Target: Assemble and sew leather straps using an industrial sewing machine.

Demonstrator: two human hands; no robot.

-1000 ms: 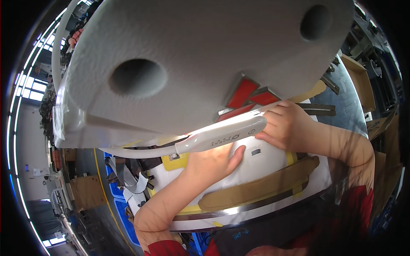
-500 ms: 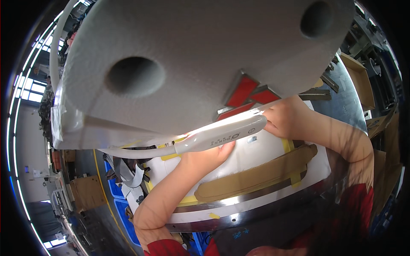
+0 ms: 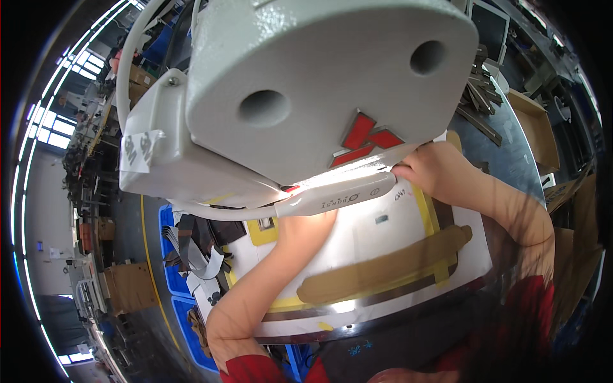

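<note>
As a long white plastic lamp [image 3: 338, 195] pointed from my left hand [image 3: 308, 228] to right hand [image 3: 431, 167], I couldn't tell either grip.

a white lamp [image 3: 338, 195] throws a harsh glow beneath the machine head [image 3: 319, 76], whose front stays in soft grey shade. the white sheet [image 3: 370, 249] is brightly lit; glare spots the metal edge [image 3: 345, 307]. windows [image 3: 60, 133] at left shine nearly white. fisheye bending grows toward the black corners.
</note>
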